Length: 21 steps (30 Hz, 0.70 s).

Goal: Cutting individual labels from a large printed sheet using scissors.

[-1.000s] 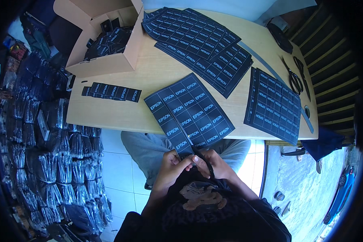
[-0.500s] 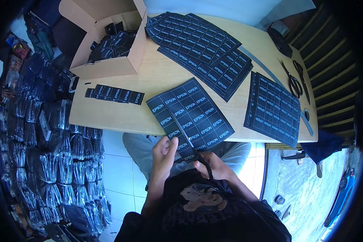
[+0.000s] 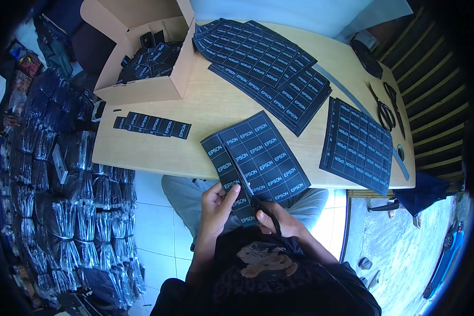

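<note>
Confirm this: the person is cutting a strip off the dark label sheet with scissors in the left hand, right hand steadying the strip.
Hands are swapped. In the head view, the right hand works the scissors and the left hand steadies the strip being cut off the dark label sheet.

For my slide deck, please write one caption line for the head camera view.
Left hand steadies a black label sheet while the right hand cuts a strip with scissors at a wooden table.
</note>
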Available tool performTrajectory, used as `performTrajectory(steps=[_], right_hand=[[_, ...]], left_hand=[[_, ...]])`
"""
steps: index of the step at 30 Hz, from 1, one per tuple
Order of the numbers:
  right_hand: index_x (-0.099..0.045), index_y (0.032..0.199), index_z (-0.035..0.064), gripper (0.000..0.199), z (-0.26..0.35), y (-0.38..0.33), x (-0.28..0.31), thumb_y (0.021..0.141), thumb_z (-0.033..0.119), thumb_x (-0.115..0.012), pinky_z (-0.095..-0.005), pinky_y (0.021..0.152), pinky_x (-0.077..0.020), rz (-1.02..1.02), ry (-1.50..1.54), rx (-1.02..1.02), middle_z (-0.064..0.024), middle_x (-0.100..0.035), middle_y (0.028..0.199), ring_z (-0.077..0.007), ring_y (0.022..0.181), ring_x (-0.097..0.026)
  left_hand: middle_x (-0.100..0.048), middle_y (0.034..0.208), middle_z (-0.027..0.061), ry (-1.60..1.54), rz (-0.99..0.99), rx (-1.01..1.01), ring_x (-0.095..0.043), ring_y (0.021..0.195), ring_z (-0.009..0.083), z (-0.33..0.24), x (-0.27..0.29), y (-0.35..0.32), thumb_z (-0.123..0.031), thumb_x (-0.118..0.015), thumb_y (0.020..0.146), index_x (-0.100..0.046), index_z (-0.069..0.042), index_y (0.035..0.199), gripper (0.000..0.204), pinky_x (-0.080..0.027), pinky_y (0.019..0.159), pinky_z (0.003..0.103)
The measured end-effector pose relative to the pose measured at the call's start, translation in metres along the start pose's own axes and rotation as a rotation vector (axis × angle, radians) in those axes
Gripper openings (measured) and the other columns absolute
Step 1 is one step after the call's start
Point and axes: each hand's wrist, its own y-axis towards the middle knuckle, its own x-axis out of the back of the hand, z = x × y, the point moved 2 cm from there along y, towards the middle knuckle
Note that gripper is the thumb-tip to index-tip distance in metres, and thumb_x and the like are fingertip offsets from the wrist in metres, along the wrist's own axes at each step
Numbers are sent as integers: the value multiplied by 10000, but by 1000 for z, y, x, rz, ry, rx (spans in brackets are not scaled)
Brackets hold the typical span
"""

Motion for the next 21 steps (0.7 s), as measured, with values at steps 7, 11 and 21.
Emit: performTrajectory(steps=[7,11,21], right_hand=[[-519,916,-71,631,4,4,1,900,553,-431,-279,503,-352,-35,-82,-44,-49,-469,602,-117,563,-461],[-520,918,-87,624,14,7,-4,907,532,-439,-295,513,-364,-62,-128,40,-56,-486,603,-132,564,-467],[-492,1106,-93,628,14,12,-7,916,504,-442,-271,445,-372,-66,-64,7,-59,-481,553,-121,473,-487]], left_hand=[[-604,776,-17,11,15,22,-497,681,-2,2,0,-3,-75,-594,885,-604,9,945,104,-386,582,169],[-583,731,-34,107,5,-6,-459,623,-12,7,6,-3,-82,-599,883,-607,5,938,103,-353,532,166],[-571,717,-40,163,-19,-62,-441,613,-16,-4,4,-7,-76,-602,880,-607,10,947,110,-332,523,161]])
